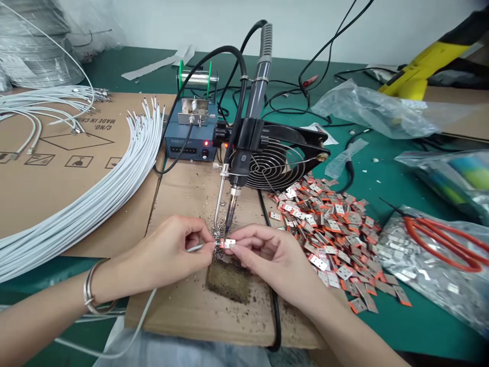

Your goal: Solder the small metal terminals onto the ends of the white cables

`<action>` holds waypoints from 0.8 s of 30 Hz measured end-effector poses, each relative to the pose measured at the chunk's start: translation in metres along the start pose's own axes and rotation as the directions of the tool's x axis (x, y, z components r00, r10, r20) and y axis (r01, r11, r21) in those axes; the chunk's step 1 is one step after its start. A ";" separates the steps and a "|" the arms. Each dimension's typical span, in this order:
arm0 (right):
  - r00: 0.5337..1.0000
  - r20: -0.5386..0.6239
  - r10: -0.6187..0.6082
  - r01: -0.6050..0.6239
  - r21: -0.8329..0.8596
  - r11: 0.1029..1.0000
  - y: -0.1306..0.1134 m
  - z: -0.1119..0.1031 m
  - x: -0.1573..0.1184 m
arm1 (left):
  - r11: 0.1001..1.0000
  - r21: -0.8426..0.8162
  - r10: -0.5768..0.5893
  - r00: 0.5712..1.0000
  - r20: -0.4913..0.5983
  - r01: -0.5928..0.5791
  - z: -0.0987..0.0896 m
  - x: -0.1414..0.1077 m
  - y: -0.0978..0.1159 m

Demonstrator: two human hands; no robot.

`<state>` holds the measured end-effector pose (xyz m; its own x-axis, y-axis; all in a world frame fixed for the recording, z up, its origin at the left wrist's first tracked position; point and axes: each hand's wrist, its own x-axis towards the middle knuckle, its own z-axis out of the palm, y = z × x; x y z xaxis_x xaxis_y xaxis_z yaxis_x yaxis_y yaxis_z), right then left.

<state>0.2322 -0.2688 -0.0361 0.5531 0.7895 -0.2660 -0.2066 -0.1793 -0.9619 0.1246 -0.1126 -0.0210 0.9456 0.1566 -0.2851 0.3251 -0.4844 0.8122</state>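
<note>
Between finger and thumb, my left hand [183, 247] pinches a white cable [147, 306] near its end; the rest of the cable loops down toward the lower left. My right hand [267, 250] grips a small USB connector [229, 243] with a metal shell and an orange part facing the cable. Cable end and connector meet right under the tip of a soldering iron [231, 209], which is clamped upright in a stand. A thin bent metal feed tube [220, 204] ends beside that tip. Fingers partly hide the joint, so contact with the tip cannot be made out.
A brown sponge [228, 280] lies just below my hands on cardboard. Loose connectors [332, 229] are heaped at right, near orange-handled scissors [439, 239]. A bundle of white cables [126, 188] lies at left. Behind stand a blue solder feeder [191, 135] and a fan [275, 163].
</note>
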 end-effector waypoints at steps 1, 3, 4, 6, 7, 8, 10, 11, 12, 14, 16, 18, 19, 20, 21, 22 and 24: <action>1.000 -0.007 -0.012 0.012 0.001 1.000 0.000 0.000 0.000 | 1.000 0.006 0.005 1.000 -0.008 -0.005 0.000 0.000 0.000; 0.999 -0.021 -0.029 0.029 -0.001 1.000 0.000 0.000 0.000 | 1.000 0.020 0.010 1.000 -0.019 -0.009 0.000 0.001 0.000; 0.999 -0.027 -0.033 0.032 -0.006 0.999 0.000 0.000 0.000 | 1.000 0.023 0.013 1.000 -0.023 -0.013 0.000 0.001 0.000; 0.998 -0.037 -0.042 0.041 -0.019 0.999 -0.001 0.001 0.000 | 1.000 0.024 0.018 1.000 -0.024 -0.017 0.000 0.001 0.001; 0.998 -0.039 -0.048 0.047 -0.024 0.999 -0.001 0.001 0.000 | 1.000 0.019 0.017 1.000 -0.024 -0.017 0.000 0.001 0.001; 0.998 -0.035 -0.057 0.056 -0.028 0.998 -0.002 0.001 0.000 | 1.000 0.012 0.019 0.999 -0.027 -0.018 0.000 0.001 0.002; 0.997 -0.025 -0.068 0.067 -0.037 0.997 -0.003 0.001 0.000 | 1.000 0.001 0.018 0.999 -0.033 -0.018 0.000 0.001 0.002; 0.997 -0.023 -0.071 0.070 -0.041 0.997 -0.003 0.000 -0.001 | 1.000 -0.005 0.017 0.999 -0.036 -0.017 0.000 0.000 0.003; 0.997 -0.024 -0.073 0.072 -0.044 0.996 -0.004 0.000 -0.001 | 1.000 -0.010 0.017 0.999 -0.037 -0.018 0.000 0.000 0.003; 0.996 -0.036 -0.077 0.075 -0.045 0.996 -0.004 0.000 -0.001 | 1.000 -0.017 0.020 0.999 -0.032 -0.021 0.000 0.000 0.002; 0.995 -0.057 -0.087 0.084 -0.042 0.996 -0.005 0.000 -0.002 | 0.999 -0.029 0.026 0.999 -0.027 -0.027 0.000 0.000 0.001; 0.992 -0.076 -0.097 0.094 -0.036 0.995 -0.005 0.000 -0.002 | 0.999 -0.039 0.033 0.999 -0.023 -0.034 0.000 0.000 0.000; 0.992 -0.083 -0.100 0.098 -0.028 0.995 -0.005 0.001 -0.002 | 0.998 -0.040 0.036 0.999 -0.021 -0.037 0.000 -0.001 0.000; 0.991 -0.088 -0.102 0.100 -0.020 0.995 -0.005 0.001 -0.002 | 0.998 -0.038 0.039 0.999 -0.020 -0.040 0.000 -0.001 0.000; 0.991 -0.091 -0.102 0.102 -0.012 0.995 -0.005 0.001 -0.002 | 0.999 -0.032 0.042 0.999 -0.019 -0.043 -0.001 -0.001 0.000; 0.991 -0.094 -0.099 0.099 -0.009 0.995 -0.005 0.002 -0.002 | 0.999 -0.030 0.042 0.999 -0.019 -0.042 -0.001 -0.001 0.000; 0.990 -0.104 -0.094 0.093 -0.014 0.996 -0.005 0.003 -0.003 | 0.999 -0.029 0.038 0.999 -0.019 -0.039 -0.002 -0.001 0.000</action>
<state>0.2296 -0.2681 -0.0302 0.6509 0.7375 -0.1800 -0.1431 -0.1137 -0.9832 0.1237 -0.1112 -0.0193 0.9574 0.1540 -0.2443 0.2884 -0.4654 0.8368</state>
